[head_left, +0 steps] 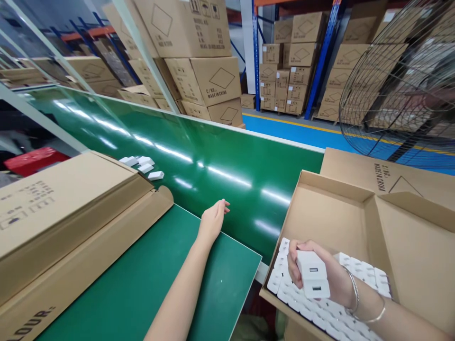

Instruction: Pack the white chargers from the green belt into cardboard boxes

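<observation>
My right hand (pixel 302 255) is closed around two white USB chargers (pixel 313 282), held side by side with their ports facing me. It is above an open cardboard box (pixel 332 203), where rows of white chargers (pixel 302 300) lie packed together. My left hand (pixel 212 219) is over the near edge of the green conveyor belt (pixel 227 151). Its fingers are loosely curled in, and nothing shows between them. Several loose white chargers (pixel 145 166) lie on the belt to the left, beyond a cardboard carton.
The closed carton (pixel 67 199) lies on the green side table (pixel 142 274) at left. A large wire-caged fan (pixel 401 90) stands at right. Stacked cartons (pixel 206 78) rise behind the belt, with blue racking (pixel 322 61) farther back. A red object (pixel 35 160) is at far left.
</observation>
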`<state>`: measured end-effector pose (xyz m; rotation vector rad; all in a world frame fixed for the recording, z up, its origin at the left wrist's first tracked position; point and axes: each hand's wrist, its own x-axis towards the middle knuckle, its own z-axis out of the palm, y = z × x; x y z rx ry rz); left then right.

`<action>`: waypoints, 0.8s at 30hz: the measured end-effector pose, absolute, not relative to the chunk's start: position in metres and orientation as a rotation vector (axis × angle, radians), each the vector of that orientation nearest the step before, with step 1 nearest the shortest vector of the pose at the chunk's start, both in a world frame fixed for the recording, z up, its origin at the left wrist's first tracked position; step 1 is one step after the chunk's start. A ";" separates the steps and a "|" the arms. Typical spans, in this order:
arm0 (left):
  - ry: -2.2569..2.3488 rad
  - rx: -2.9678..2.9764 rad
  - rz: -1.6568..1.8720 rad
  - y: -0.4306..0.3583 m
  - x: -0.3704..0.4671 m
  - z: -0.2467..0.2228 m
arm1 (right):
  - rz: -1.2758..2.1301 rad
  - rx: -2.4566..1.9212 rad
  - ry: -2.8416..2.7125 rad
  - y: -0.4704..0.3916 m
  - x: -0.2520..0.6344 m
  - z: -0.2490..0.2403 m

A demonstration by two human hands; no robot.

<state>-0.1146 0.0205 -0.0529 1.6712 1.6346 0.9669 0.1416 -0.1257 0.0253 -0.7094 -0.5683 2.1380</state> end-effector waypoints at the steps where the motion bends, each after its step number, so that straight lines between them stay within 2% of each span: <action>1: 1.636 1.672 0.965 0.020 -0.115 -0.053 | 2.143 -0.716 -0.568 -0.126 0.141 0.024; 8: 1.477 1.504 1.106 0.022 -0.112 -0.041 | 2.111 -0.823 -0.864 -0.111 0.162 0.045; 12: 1.207 1.217 1.204 0.027 -0.102 -0.033 | 1.657 -1.360 -1.353 -0.087 0.194 0.061; 15: 1.280 1.326 1.029 0.028 -0.092 -0.040 | 1.183 -1.837 -1.840 -0.076 0.210 0.057; 18: 1.402 1.530 0.912 0.026 -0.088 -0.047 | 0.836 -2.092 -2.232 -0.078 0.214 0.045; 24: 1.447 1.624 0.916 0.020 -0.091 -0.047 | 0.838 -2.082 -2.485 -0.096 0.214 0.036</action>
